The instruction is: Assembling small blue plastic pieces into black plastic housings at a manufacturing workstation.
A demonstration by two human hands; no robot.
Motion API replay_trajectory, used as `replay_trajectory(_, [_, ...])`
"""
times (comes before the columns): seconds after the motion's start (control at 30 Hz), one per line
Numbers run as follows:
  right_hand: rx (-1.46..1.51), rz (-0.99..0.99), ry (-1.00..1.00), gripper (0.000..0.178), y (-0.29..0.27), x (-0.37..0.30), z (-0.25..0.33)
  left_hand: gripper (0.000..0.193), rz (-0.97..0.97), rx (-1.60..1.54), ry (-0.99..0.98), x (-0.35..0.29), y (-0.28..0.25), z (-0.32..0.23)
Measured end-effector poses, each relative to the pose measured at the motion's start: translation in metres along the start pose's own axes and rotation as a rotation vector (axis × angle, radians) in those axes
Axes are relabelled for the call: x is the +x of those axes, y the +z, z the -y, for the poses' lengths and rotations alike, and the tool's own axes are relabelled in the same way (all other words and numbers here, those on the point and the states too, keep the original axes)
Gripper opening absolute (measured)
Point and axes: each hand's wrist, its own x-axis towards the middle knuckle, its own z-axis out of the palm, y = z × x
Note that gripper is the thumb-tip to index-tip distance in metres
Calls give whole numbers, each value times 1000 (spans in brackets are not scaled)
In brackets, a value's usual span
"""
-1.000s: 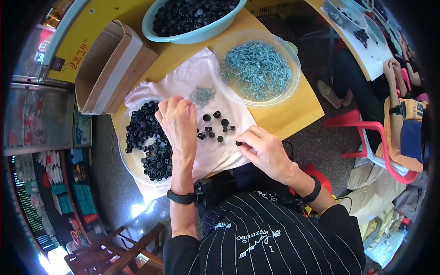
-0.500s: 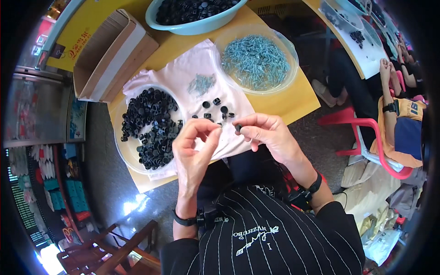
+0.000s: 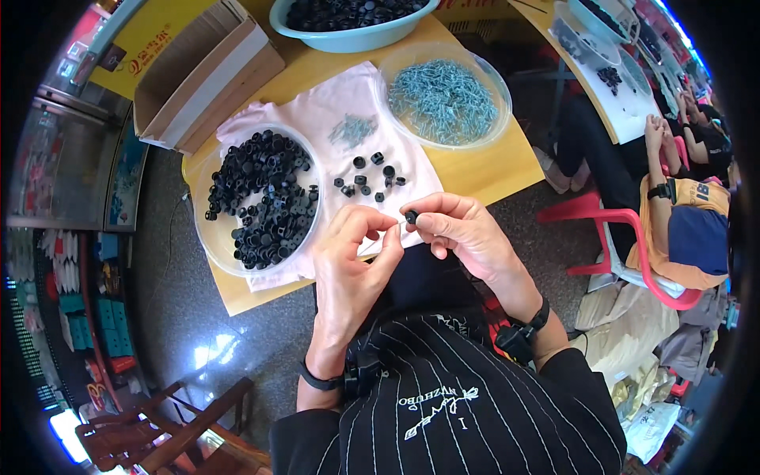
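Note:
My right hand [image 3: 471,237] pinches a small round black plastic cap [image 3: 411,216] between thumb and forefinger. Close beside it, the thumb and forefinger of my left hand [image 3: 356,249] are closed on a thin, pale screw, mostly hidden by the fingertips. The left fingertips nearly meet the cap; whether the screw is inside it cannot be made out. Beyond my hands, several loose black caps [image 3: 362,180] and a small heap of silvery screws [image 3: 353,131] lie on a pale pink cloth [image 3: 317,103].
A clear round tub [image 3: 202,229] of black caps stands left, another [image 3: 507,119] of screws at far right. Behind are a light-blue basin [image 3: 348,39] of black parts and an open cardboard box [image 3: 214,87]. Right of me are a red chair [image 3: 609,210] and other people.
My left hand has moved right, bringing its fingertips up to the cap in my right hand. The view has shifted slightly; both hands keep their pinch.

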Motion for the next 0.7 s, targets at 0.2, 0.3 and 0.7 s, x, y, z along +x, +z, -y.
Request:
replay_trajectory(0.2, [-151, -32, -47, 24, 6, -6, -5, 14, -53, 487, 340, -4, 0, -7])
replay_trajectory(0.3, [-168, -31, -62, 24, 6, -7, -6, 15, -58, 447, 357, -6, 5, -3])
replay_trajectory(0.7, [-89, -113, -138, 24, -14, 2, -11, 19, 0, 222, 110, 18, 6, 20])
